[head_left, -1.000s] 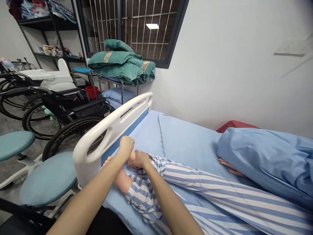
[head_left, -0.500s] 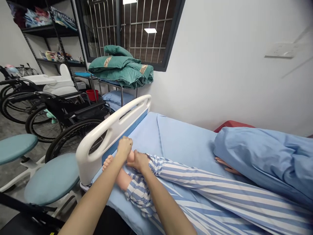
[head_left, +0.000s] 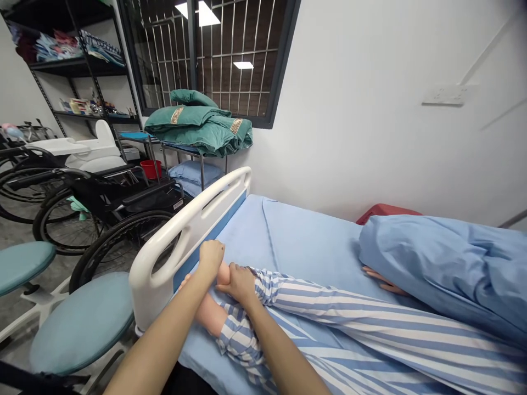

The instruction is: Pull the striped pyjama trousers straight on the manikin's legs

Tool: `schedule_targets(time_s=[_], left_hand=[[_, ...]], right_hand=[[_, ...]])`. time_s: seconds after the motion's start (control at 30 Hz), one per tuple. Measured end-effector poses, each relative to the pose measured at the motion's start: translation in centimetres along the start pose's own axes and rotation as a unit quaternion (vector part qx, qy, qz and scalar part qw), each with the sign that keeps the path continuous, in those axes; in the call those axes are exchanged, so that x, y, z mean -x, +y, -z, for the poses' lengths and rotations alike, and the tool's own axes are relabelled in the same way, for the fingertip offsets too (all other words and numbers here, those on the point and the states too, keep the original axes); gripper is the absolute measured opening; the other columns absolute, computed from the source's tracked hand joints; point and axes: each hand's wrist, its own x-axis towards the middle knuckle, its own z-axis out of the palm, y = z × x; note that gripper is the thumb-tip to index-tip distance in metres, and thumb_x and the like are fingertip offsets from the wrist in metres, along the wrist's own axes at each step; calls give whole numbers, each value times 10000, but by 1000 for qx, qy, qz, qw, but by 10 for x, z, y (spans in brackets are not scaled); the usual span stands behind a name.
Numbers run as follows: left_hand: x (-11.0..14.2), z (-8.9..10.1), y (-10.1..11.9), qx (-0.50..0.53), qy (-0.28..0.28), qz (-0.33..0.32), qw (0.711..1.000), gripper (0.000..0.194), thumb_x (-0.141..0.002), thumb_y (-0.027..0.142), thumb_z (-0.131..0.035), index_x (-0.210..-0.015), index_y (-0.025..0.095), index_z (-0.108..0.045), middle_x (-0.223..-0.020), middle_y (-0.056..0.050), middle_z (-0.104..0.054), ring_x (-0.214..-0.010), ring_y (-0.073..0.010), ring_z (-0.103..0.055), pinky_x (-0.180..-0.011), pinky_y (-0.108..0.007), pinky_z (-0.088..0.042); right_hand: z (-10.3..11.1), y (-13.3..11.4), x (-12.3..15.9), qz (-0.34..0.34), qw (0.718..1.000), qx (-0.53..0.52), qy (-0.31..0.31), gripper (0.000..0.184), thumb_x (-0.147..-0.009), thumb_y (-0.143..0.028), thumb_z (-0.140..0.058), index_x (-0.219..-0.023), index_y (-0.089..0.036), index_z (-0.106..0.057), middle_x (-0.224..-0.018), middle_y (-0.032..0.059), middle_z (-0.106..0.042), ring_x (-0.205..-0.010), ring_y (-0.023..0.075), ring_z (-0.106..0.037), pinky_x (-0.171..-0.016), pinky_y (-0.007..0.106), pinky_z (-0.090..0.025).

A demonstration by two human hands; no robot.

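Observation:
A figure that looks like a care manikin, in blue-and-white striped trousers (head_left: 329, 299), lies on the bed. My left hand (head_left: 212, 255) is closed over the far foot, whose toes are hidden under my fingers. Around the ankle (head_left: 224, 272) of that same leg, just below the trouser cuff, my right hand (head_left: 239, 282) is wrapped. The near leg (head_left: 212, 316) lies beside it with the trouser leg pushed up. Its foot is mostly hidden behind my left forearm, with a bit of the toes (head_left: 185, 280) showing.
The white footboard (head_left: 150, 263) rises just beyond my left hand. A blue quilt (head_left: 444, 263) covers the figure's upper part, and a manikin hand (head_left: 382, 280) sticks out from under it. Stools (head_left: 84, 321) and a wheelchair (head_left: 123, 219) stand left. Green bedding (head_left: 197, 126) is stacked behind.
The view has shifted slightly, so the scene sits a little lower in the picture. Both hands keep their hold on the far foot and ankle, with little visible movement.

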Motion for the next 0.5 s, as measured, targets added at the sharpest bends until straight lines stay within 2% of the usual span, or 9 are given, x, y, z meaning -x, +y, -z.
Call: schedule_targets(time_s=[0.13,0.3,0.4,0.5], left_hand=[[-13,0,-1,8,-35,-17,999,288,-802,34,-406,-870,87,-681,-758,-167,-661,-748,-219,-656,-658,-305,-492],[-4,6,-3,11,-48,-48,998,327,-800,11,-365,-897,84,-669,-805,-171,-658,-815,-222,-646,-663,-297,-494],[12,10,-8,2,-31,-65,997,359,-818,35,-329,-1021,59,-624,-947,-208,-628,-895,-225,-619,-704,-299,-490],[35,15,-19,2,11,-104,995,444,-831,143,-389,-1267,97,-454,-1233,-227,-485,-1053,-267,-542,-800,-365,-472]], right_hand=[[-5,1,-3,7,1000,10,8,582,-634,-687,-560,-913,-179,-505,-877,86,-632,-843,261,-591,-763,342,-381],[-3,-2,-2,-1,1000,9,4,555,-653,-675,-557,-908,-184,-506,-884,88,-631,-856,257,-587,-764,325,-370],[2,-5,1,-10,1000,4,4,549,-639,-653,-593,-913,-184,-507,-895,89,-632,-876,261,-587,-759,317,-372],[7,-6,2,0,1000,-7,9,555,-635,-649,-601,-916,-179,-510,-887,88,-635,-876,264,-589,-757,320,-376]])
